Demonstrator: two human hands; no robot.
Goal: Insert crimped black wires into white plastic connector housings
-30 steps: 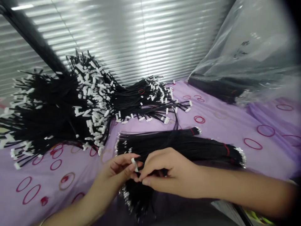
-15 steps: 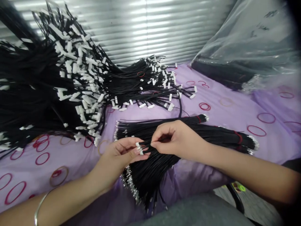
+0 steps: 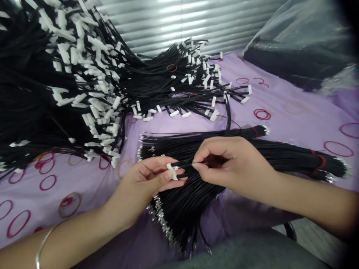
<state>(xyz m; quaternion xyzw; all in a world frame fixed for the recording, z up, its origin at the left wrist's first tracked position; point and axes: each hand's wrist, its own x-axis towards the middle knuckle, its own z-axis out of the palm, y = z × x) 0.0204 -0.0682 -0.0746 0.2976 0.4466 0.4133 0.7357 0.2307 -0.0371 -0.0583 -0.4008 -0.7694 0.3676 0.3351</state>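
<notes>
Between the thumb and fingers of my left hand (image 3: 153, 175) is a small white connector (image 3: 172, 171), with short black wires coming out of its right side. My right hand (image 3: 228, 160) is just to the right, thumb and forefinger pinched on a thin black wire (image 3: 187, 164) that runs toward the connector. Whether the wire's tip is inside the connector I cannot tell. Beneath both hands lies a fanned bundle of black wires (image 3: 193, 201), its silver metal terminals (image 3: 164, 218) along the left edge.
A large heap of black cables with white connectors (image 3: 95, 71) fills the left, and a smaller pile (image 3: 157, 82) lies behind. Red rubber bands (image 3: 262, 114) are scattered over the purple cloth (image 3: 283, 123). A clear plastic bag (image 3: 294, 48) stands at the back right, before a blind (image 3: 157, 22).
The camera view has shifted, so the cable piles appear higher. My right hand, still pinching the wire, is slightly farther from my left hand, which keeps the connector.
</notes>
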